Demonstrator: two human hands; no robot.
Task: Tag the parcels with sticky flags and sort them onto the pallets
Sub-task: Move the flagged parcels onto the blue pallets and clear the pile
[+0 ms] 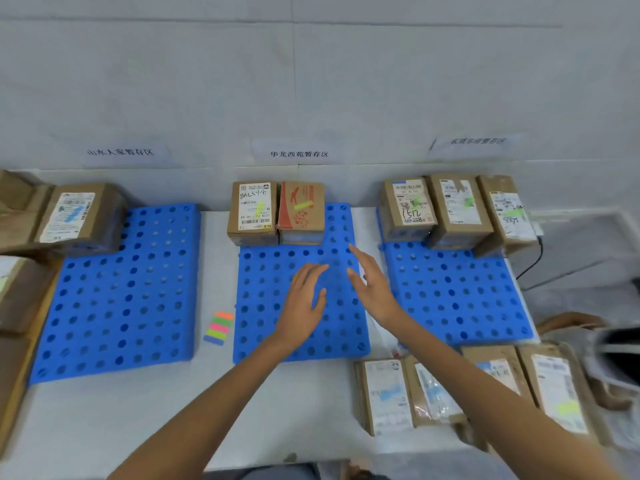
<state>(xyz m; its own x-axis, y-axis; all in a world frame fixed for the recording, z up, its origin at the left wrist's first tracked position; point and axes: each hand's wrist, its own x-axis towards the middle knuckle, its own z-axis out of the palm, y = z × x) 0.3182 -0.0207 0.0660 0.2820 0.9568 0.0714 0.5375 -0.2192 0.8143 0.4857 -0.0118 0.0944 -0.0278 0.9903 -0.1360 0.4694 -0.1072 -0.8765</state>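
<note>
Three blue perforated pallets lie side by side: left pallet (pixel 117 292), middle pallet (pixel 263 306), right pallet (pixel 453 292). My left hand (pixel 306 299) and my right hand (pixel 372 284) hover open and empty over the middle pallet, fingers straight. Two flagged parcels (pixel 277 213) stand at the middle pallet's far edge. Three flagged parcels (pixel 457 209) line the right pallet's far edge. One parcel with a blue flag (pixel 74 216) sits at the left pallet's far corner. A pad of coloured sticky flags (pixel 219 327) lies between the left and middle pallets.
Several parcels (pixel 467 393) lie on the white table at the near right, under my right forearm. More cardboard boxes (pixel 20 292) crowd the left edge. Paper signs (pixel 298 154) hang on the wall behind each pallet. A black cable (pixel 535 261) runs down at the right.
</note>
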